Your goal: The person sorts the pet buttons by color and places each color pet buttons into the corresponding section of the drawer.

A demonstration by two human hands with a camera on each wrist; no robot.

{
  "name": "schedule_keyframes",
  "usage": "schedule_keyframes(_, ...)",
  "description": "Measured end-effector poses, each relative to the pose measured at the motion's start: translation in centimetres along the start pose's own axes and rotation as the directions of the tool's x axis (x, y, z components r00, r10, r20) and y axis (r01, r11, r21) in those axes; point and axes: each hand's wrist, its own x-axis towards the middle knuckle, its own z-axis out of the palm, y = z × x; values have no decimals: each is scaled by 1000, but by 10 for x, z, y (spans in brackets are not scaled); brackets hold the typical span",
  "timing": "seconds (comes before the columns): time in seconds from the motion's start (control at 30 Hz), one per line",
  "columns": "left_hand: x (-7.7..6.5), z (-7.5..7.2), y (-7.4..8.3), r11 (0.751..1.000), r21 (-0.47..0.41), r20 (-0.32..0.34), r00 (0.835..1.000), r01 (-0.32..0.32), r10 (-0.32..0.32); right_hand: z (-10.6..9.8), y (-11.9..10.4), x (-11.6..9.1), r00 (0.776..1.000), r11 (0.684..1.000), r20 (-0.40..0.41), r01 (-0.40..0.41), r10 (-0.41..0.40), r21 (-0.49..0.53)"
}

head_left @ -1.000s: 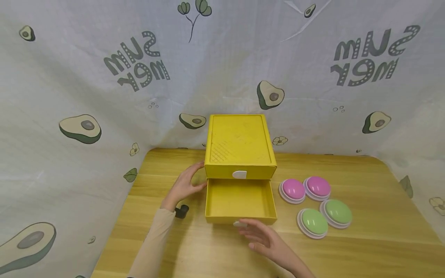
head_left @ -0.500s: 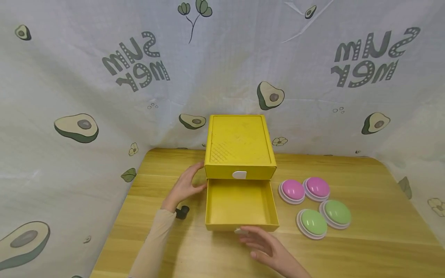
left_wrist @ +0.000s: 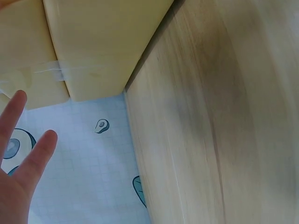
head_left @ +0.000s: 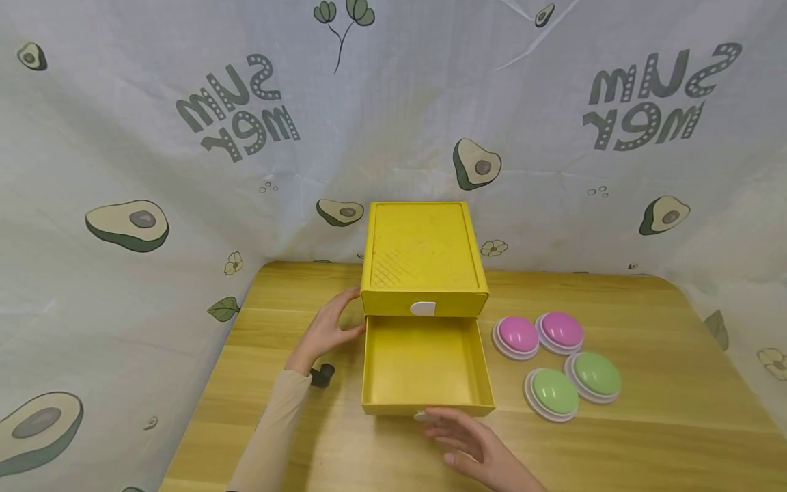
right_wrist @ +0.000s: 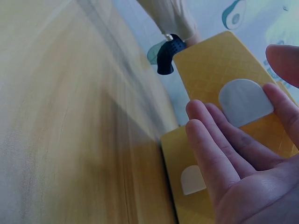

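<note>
A yellow drawer unit (head_left: 424, 246) stands on the wooden table, with its top drawer in and a lower drawer (head_left: 424, 362) pulled out. That drawer has nothing in it. My right hand (head_left: 467, 447) is at its front, the index fingertip at the edge of the white handle (right_wrist: 245, 102). The thumb stays off the handle, and the other fingers extend loosely. Beneath the pulled-out drawer, the right wrist view shows another drawer front (right_wrist: 196, 205) near the table. My left hand (head_left: 326, 335), fingers spread, rests against the unit's left side; its fingertips are partly hidden in the head view.
Right of the unit, two pink dome lights (head_left: 518, 335) and two green dome lights (head_left: 555, 391) sit on the table (head_left: 664, 383). A black device (head_left: 322, 375) is at the left wrist. Behind the table hangs a white cloth (head_left: 393, 102) with avocado prints.
The lower drawer has slid further out toward me, and my right hand has moved back with it. My left hand has stayed in place at the unit's side.
</note>
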Motion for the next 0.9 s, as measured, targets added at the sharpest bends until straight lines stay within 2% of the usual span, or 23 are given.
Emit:
schedule_keyframes(0.17, 0, 0, 0, 1000, -6, 10, 1000, 7, -7, 0, 2, -2, 1000, 1000, 9, 1, -1, 15)
schedule_keyframes(0.37, -1, 0, -2, 1000, -20, 0, 1000, -17, 17, 1, 5, -5, 1000, 1000, 10, 14, -14, 20)
schedule_keyframes(0.57, -3, 1, -3, 999, -12, -23, 998, -53, 53, 3, 4, -6, 999, 998, -8, -53, 54, 41)
schedule_keyframes(0.7, -2, 0, -1, 999, -21, 1, 1000, -26, 26, 5, 1, -5, 997, 996, -23, -74, 75, 43)
schedule_keyframes(0.9, -2, -1, 1, 1000, -10, 39, 999, 18, -17, 6, 1, -2, 999, 1000, -28, -30, 30, 1)
